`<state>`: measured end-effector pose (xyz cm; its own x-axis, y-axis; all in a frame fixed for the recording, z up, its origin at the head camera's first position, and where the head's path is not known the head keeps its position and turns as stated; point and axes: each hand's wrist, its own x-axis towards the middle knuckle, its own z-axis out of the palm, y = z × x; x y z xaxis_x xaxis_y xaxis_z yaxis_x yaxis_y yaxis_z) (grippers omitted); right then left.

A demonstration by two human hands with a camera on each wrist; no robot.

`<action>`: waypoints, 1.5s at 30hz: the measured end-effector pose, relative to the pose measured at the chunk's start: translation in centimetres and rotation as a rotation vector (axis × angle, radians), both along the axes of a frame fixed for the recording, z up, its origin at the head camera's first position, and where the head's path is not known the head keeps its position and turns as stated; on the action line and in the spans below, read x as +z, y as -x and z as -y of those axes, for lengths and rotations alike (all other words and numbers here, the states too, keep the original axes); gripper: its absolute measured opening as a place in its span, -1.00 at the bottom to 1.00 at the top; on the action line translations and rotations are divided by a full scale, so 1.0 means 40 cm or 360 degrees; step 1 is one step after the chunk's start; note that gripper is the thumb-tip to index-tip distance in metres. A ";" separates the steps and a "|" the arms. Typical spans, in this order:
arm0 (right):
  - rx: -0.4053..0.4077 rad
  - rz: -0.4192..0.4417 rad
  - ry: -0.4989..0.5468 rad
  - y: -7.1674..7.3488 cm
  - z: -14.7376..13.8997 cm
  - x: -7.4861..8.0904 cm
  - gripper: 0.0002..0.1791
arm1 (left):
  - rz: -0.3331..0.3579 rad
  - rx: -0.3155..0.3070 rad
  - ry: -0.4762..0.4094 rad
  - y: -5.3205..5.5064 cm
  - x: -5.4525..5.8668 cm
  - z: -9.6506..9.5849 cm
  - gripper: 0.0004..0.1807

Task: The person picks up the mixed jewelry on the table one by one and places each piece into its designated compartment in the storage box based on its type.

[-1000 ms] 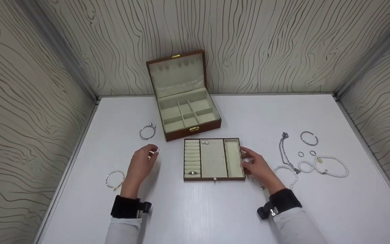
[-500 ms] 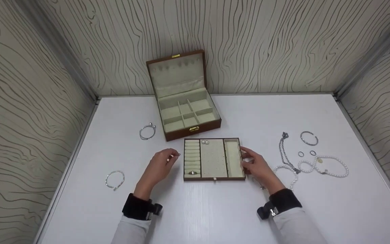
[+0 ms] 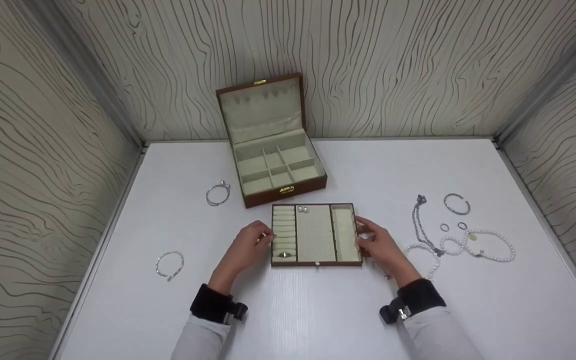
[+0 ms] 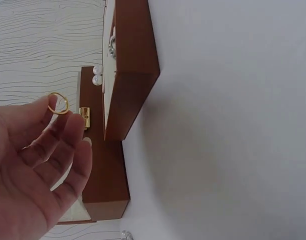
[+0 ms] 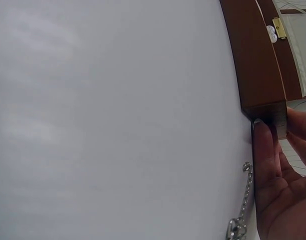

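My left hand (image 3: 249, 247) pinches a thin gold ring (image 4: 67, 104) between thumb and index finger. It is at the left edge of a brown jewelry tray (image 3: 313, 237), beside the cream ring rolls (image 3: 284, 233). A silver ring (image 3: 284, 255) sits in the lowest roll slot, and two pearl stud earrings (image 3: 303, 209) are at the top of the middle panel. At the tray's right side, my right hand (image 3: 380, 245) holds the end wall, its thumb and fingers around the corner in the right wrist view. The tray's right compartment holds nothing.
Behind the tray stands an open brown jewelry box (image 3: 273, 199) with bare compartments. Left lie a silver bangle (image 3: 209, 200) and a bracelet (image 3: 182, 261). Right are a chain (image 3: 414, 220), a bangle (image 3: 449, 207), two small rings (image 3: 444, 227), a pearl necklace (image 3: 513, 247) and pearl bracelets (image 3: 437, 260).
My left hand has moved right with the gold ring, from over the table to the tray's left edge. The right hand keeps its hold on the tray.
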<state>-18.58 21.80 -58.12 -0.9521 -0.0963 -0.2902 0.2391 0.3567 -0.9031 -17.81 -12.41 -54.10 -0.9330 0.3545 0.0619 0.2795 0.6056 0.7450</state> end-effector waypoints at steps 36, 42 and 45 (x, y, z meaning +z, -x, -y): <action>0.0096 -0.0194 -0.0479 -0.053 0.017 0.021 -0.42 | 0.0107 -0.0097 0.0170 0.001 -0.031 -0.052 -0.89; 0.0100 -0.0209 -0.0486 -0.051 0.013 0.022 -0.42 | 0.0065 -0.0103 0.0203 0.001 -0.033 -0.057 -0.89; 0.0098 -0.0217 -0.0477 -0.051 0.014 0.021 -0.41 | 0.0048 -0.0108 0.0219 -0.003 -0.033 -0.059 -0.90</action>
<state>-16.53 21.23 -57.26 -0.9791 -0.0848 -0.1848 0.0930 0.6214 -0.7780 -17.70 -10.04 -55.42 -0.9075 0.4197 -0.0194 0.3018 0.6833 0.6649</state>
